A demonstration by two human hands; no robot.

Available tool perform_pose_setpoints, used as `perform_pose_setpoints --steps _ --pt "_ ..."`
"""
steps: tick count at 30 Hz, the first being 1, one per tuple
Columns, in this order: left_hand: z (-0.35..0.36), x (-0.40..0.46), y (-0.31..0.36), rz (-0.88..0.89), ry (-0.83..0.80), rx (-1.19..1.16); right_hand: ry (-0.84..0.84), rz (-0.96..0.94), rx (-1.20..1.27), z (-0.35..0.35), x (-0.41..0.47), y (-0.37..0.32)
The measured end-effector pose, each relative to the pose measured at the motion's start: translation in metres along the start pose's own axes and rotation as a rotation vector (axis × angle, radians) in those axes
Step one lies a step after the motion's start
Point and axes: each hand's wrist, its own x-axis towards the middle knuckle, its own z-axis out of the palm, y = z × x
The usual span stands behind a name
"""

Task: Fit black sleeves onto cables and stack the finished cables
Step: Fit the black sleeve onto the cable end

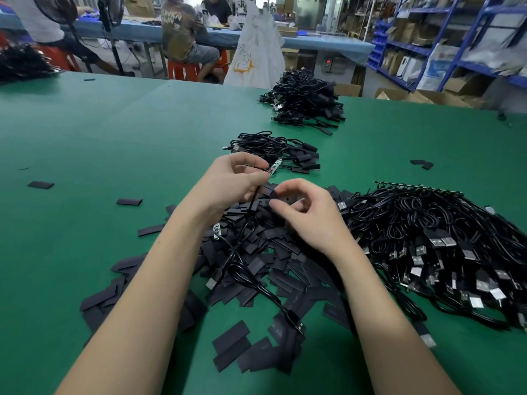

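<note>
My left hand point(231, 181) pinches a black cable point(251, 212) just below its small circuit-board end point(274, 166), which sticks up past my fingertips. The cable hangs down over a loose heap of flat black sleeves point(256, 269) on the green table point(85, 132). My right hand point(302, 212) hovers over the heap with fingertips at a sleeve point(266, 202); whether it grips it I cannot tell. A big pile of bare cables point(433, 240) lies to the right. Two stacks of sleeved cables, one near point(273, 151) and one farther back point(305, 101), lie ahead.
Stray sleeves lie scattered at the left point(41, 184) and far right point(422, 163). Another cable heap point(22, 62) sits at the table's far left corner. People sit at a blue bench point(313, 41) behind; shelving point(456, 38) stands at the right.
</note>
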Motion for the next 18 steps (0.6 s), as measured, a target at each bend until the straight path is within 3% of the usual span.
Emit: perform_pose_setpoints --steps 4,8,18 --pt "0.003 0.000 -0.001 0.006 -0.043 0.017 0.034 0.218 0.530 -0.005 0.000 -0.006" --pt "0.007 -0.001 -0.002 0.040 -0.077 0.058 0.040 0.310 0.848 -0.013 0.000 -0.009" --pt "0.011 -0.003 -0.004 0.127 -0.142 0.139 0.091 0.313 1.013 -0.032 0.002 -0.007"
